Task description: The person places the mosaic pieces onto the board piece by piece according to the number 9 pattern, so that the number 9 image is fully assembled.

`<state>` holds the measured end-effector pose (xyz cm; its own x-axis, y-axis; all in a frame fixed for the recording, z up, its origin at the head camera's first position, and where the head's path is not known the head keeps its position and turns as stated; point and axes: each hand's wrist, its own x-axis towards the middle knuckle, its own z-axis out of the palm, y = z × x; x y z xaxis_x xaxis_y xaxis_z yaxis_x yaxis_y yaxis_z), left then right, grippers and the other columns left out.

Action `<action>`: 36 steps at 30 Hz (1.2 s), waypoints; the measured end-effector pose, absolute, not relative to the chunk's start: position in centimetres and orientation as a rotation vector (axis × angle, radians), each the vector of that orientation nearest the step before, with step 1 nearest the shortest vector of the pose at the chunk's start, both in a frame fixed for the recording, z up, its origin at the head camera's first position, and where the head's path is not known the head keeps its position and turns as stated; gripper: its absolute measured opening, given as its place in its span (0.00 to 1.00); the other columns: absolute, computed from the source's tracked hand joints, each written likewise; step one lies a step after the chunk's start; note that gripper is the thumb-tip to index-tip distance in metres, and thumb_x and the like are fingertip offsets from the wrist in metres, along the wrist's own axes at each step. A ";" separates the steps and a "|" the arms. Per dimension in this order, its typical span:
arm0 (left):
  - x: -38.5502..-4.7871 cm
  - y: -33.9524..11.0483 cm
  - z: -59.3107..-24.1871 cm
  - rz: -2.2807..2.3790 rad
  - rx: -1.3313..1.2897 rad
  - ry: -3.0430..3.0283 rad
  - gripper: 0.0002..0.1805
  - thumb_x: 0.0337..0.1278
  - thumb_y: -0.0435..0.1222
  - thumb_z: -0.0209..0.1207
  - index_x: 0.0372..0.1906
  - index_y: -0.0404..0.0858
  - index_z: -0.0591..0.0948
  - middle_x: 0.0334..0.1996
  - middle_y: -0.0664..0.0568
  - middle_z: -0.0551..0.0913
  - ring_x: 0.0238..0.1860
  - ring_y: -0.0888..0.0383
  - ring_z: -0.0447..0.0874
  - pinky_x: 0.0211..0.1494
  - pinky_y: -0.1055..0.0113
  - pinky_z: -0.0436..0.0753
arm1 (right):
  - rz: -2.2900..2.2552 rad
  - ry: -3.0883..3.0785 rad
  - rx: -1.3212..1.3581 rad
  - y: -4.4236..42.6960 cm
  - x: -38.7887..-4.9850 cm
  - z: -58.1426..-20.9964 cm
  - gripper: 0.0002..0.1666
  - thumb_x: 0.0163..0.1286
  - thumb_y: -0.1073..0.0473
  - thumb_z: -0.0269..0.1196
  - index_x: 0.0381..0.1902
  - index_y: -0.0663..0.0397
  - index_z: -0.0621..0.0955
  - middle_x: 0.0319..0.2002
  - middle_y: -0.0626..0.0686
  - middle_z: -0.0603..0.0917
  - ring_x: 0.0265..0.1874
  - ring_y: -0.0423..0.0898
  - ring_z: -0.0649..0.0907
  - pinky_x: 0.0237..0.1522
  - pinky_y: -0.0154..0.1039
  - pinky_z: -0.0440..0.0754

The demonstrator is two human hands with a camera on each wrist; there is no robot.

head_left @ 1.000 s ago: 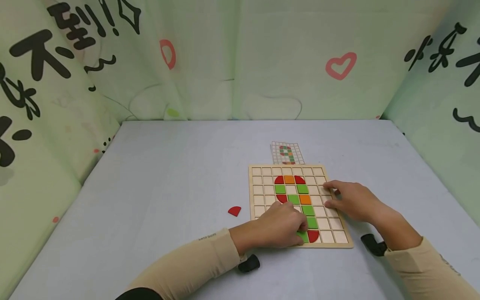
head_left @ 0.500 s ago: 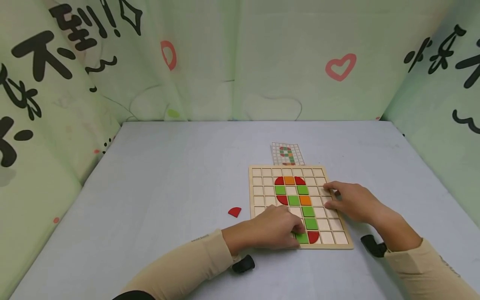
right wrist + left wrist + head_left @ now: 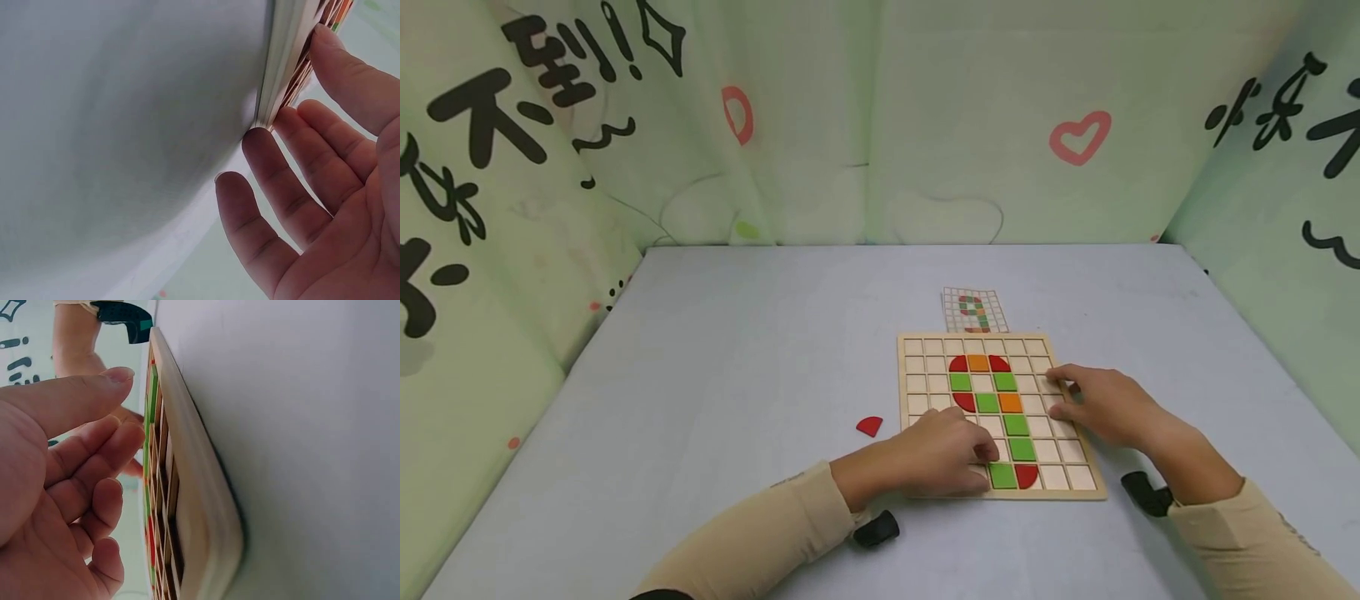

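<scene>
A wooden grid board (image 3: 1081, 492) lies on the table with green, orange and red tiles in some cells. Near its front edge, a green square tile (image 3: 1002, 476) sits beside a red quarter-round tile (image 3: 1027, 476). Over the board's lower left hovers my left hand (image 3: 943, 454), fingers loosely bent. Nothing shows between its thumb and fingertips in the left wrist view, and it hides several cells. My right hand (image 3: 1108, 404) rests its thumb and fingertips on the board's right edge; the right wrist view shows them against the rim with the other fingers extended.
A loose red quarter-round piece (image 3: 870, 427) lies on the table left of the board. Behind the board, partly under or hidden by it, is a pattern card (image 3: 973, 308) with a small coloured grid. Printed cloth (image 3: 955, 125) hangs at the back and sides.
My left hand has drawn back to the left, uncovering the green tile in the bottom row. The right hand stays at the board's edge. The view has tilted slightly.
</scene>
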<state>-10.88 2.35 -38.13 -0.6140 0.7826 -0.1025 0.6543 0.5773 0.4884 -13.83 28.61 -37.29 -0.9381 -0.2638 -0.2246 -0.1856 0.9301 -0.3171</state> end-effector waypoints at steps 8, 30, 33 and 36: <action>-11.3 0.3 -37.7 0.622 1.084 2.560 0.12 0.57 0.41 0.70 0.46 0.48 0.88 0.36 0.70 0.83 0.43 0.67 0.72 0.48 0.73 0.71 | -0.436 2.812 -0.333 28.6 -13.7 -37.3 0.36 0.65 0.51 0.70 0.63 0.68 0.74 0.50 0.68 0.82 0.48 0.64 0.79 0.47 0.59 0.77; -13.4 -7.3 -38.0 0.894 0.817 2.583 0.15 0.57 0.32 0.69 0.50 0.37 0.84 0.44 0.56 0.85 0.48 0.56 0.78 0.51 0.64 0.78 | -0.406 2.824 -0.367 28.6 -13.9 -37.1 0.35 0.65 0.52 0.70 0.63 0.68 0.75 0.51 0.68 0.82 0.47 0.63 0.80 0.46 0.59 0.77; -13.5 -7.9 -38.4 0.890 0.818 2.578 0.15 0.56 0.31 0.69 0.49 0.37 0.84 0.44 0.55 0.85 0.48 0.55 0.79 0.54 0.61 0.78 | -0.404 2.824 -0.367 28.6 -13.9 -37.1 0.35 0.65 0.52 0.70 0.63 0.68 0.75 0.50 0.68 0.82 0.47 0.63 0.80 0.46 0.59 0.77; -13.5 -8.4 -38.6 0.880 0.810 2.572 0.14 0.58 0.30 0.67 0.50 0.37 0.84 0.44 0.55 0.85 0.49 0.55 0.79 0.56 0.59 0.77 | -0.401 2.823 -0.364 28.5 -13.9 -37.1 0.35 0.65 0.52 0.70 0.63 0.68 0.75 0.50 0.67 0.82 0.47 0.63 0.80 0.46 0.59 0.77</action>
<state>-13.45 -8.37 -38.64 -0.7944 0.5991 -0.0998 0.4125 0.6528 0.6353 -13.92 28.52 -37.11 -0.9331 -0.2809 -0.2243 -0.2072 0.9302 -0.3028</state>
